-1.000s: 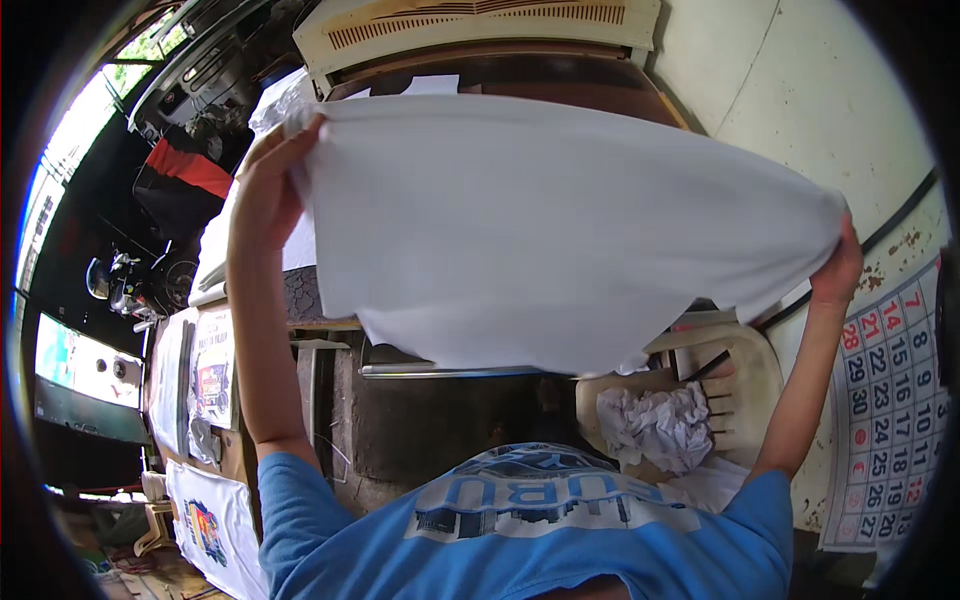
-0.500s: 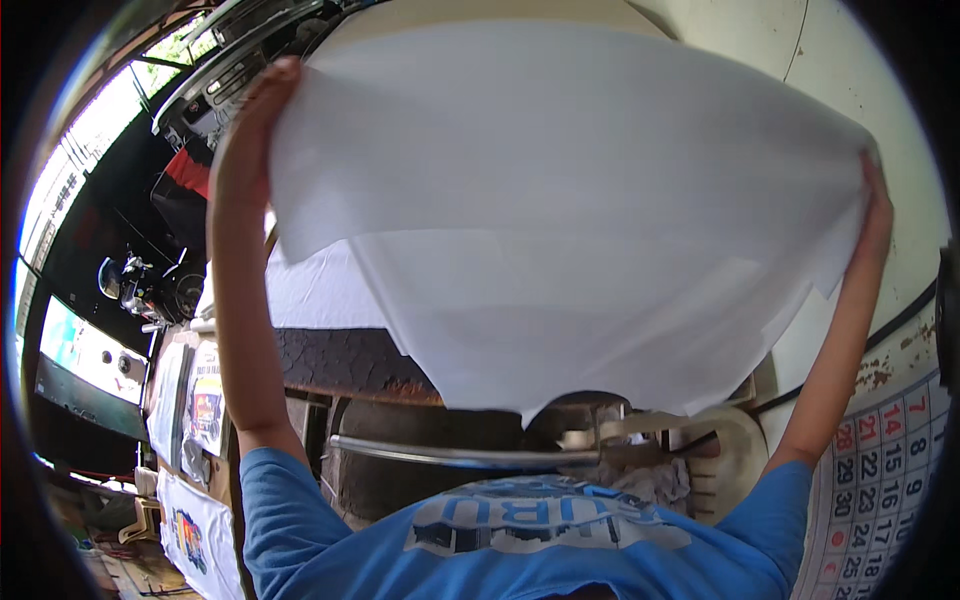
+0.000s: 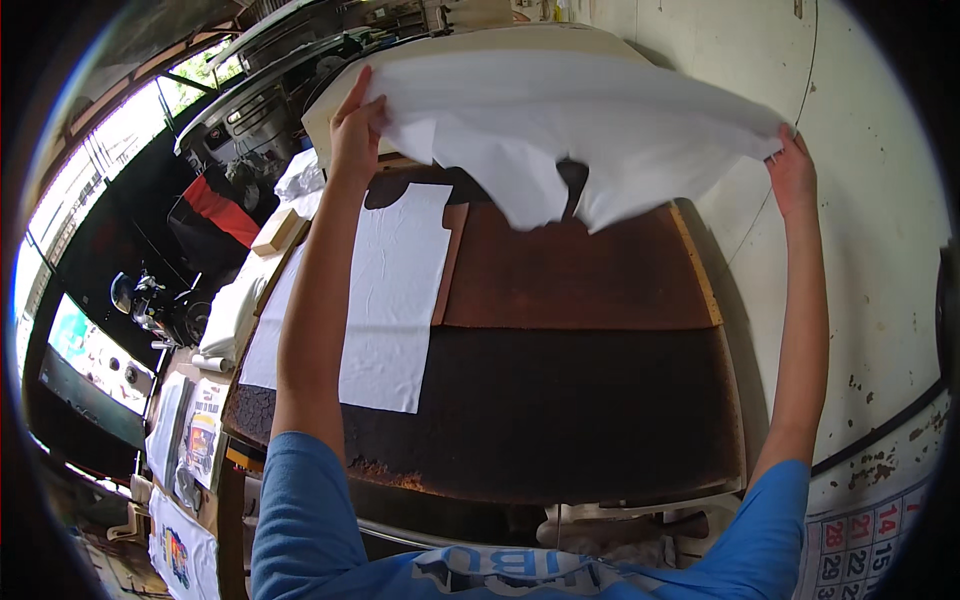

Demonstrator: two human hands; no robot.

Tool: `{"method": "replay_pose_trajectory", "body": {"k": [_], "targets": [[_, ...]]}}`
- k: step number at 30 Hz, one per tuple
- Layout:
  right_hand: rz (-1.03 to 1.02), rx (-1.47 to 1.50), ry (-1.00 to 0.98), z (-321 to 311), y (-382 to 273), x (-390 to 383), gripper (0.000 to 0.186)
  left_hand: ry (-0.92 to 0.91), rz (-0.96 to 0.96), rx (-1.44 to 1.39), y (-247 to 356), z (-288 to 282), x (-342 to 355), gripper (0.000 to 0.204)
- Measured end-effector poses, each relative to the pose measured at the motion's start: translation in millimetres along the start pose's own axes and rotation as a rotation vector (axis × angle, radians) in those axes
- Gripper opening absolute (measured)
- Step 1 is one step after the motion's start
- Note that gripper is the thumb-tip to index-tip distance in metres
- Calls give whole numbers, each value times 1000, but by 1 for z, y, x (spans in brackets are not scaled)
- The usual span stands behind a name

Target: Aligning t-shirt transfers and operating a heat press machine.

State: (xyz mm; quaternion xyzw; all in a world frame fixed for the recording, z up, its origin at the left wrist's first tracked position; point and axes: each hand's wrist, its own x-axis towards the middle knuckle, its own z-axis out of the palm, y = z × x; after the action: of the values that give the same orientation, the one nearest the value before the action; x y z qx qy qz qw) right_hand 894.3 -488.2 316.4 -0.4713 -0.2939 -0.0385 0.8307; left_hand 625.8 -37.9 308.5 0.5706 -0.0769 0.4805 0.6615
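Note:
A white cut fabric panel [image 3: 620, 110] with a notch in its lower edge is stretched in the air between my raised arms. My left hand [image 3: 358, 128] pinches its left corner, index finger pointing up. At the opposite corner, the fingers of my right hand [image 3: 790, 165] are closed on the cloth. Beneath lies a dark, worn work table [image 3: 560, 410] with a brown board [image 3: 590, 270] on its far part. Another white cut panel [image 3: 393, 300], slightly wrinkled, lies flat at the table's left, partly hidden by my left forearm.
Folded white cloth [image 3: 235, 312] and a wooden block [image 3: 273, 232] are along the left side. Printed white shirts [image 3: 185, 535] lie at the lower left. A pale wall [image 3: 880, 280] runs close on the right, with a calendar [image 3: 860, 545] low down. A motorcycle [image 3: 160, 305] stands far left.
The white panel has swung up and away from me, uncovering the table and brown board. My left hand has moved right and my right hand left, both still holding the panel.

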Motion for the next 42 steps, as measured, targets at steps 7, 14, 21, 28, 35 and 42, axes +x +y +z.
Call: {"method": "replay_pose_trajectory", "body": {"k": [7,14,21,28,35,42], "targets": [[287,-204,93,-59,126,-17,39,50,-284,247,-122,-59,-55,55],[392,-529,147,-139,233,-95,14,77,-837,206,-197,-67,-169,60],[503,-944,95,-166,255,-167,20,46,-853,561,-199,-95,-246,52],[376,-1255,-45,-165,204,-234,19,-112,-650,1074,-134,-64,-309,30],[267,-1302,92,-156,154,-266,13,-9,-572,1100,-80,-38,-343,21],[279,-1407,46,-155,144,-286,12,0,-570,1080,-78,-42,-361,22]]}}
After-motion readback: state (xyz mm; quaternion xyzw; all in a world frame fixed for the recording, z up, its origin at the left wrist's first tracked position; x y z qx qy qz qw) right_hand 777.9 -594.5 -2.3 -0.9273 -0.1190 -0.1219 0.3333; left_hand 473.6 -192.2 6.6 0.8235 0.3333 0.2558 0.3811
